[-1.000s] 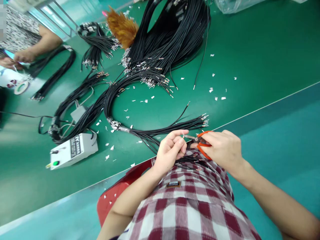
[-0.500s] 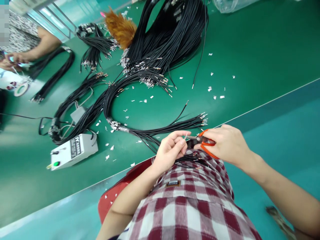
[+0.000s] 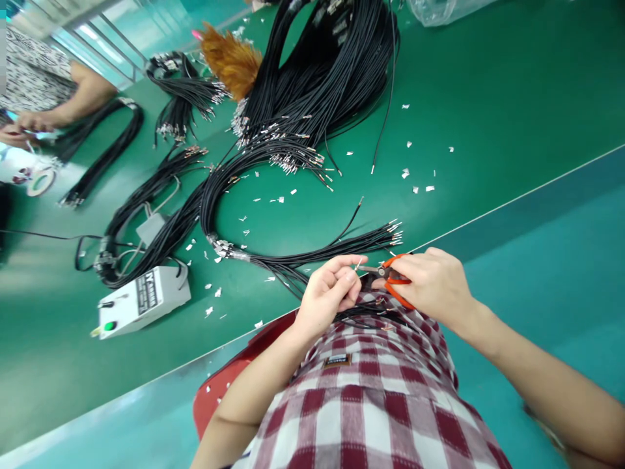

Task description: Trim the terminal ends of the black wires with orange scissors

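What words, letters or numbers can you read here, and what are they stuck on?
"JY" or "IY": the start of the big line on the label of the white box; the rest is blurred.
Smaller print on that label: too small to read.
Little patch on the checked clothing: too small to read.
I can't make out any other writing.

White control box (image 3: 170,293): dark label (image 3: 147,291) on its face, appears to begin "JY"; remainder illegible. Checked garment (image 3: 351,404), right of box: patch (image 3: 337,360), lettering too small to read.
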The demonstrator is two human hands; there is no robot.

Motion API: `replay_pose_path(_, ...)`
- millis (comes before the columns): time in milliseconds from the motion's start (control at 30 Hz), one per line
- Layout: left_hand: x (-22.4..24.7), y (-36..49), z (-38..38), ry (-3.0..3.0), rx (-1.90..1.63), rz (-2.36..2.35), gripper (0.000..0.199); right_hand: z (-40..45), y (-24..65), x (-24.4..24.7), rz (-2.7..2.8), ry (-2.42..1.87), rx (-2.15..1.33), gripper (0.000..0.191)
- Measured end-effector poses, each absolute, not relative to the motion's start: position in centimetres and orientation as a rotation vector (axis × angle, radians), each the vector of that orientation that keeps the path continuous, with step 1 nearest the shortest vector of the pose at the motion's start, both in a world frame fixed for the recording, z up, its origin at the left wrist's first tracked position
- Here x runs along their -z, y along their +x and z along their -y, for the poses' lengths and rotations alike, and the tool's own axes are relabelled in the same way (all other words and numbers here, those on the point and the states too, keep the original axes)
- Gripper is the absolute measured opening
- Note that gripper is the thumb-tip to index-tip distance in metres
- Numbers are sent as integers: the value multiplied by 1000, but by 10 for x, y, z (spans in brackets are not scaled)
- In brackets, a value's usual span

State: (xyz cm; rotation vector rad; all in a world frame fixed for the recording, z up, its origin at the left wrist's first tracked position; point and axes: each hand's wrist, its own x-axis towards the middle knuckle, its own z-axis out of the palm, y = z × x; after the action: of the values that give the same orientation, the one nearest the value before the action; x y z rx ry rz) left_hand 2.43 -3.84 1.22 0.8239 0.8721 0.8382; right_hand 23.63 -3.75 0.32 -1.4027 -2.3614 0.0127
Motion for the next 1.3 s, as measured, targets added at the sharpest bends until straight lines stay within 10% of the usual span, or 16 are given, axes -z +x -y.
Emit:
replay_pose_path(233,-11,28,37,737,-882,-882,35,46,226,4,2297,-1408,-155,49)
replay_pose_path(433,-7,30,38,796,-914,-866,42,22,244,-8,1578,-1255,-1351,54)
replay_pose_path(600,-11,32,43,905,-881,-913,39,-34,277,-23,936,-1124,-1673,62)
replay_pose_path(933,-14,36,46,916,-824,-1071,35,33,219,-15,1243,-1164,-1526,36)
replay_pose_path(1200,-13,44,51,1348,-854,-1258,18,53,248,-15,1874,-1640,-646,40)
replay_pose_path(1300,-16,43,50,1482,-811,-1192,18,52,261,-11,1555,-1550,-988,40)
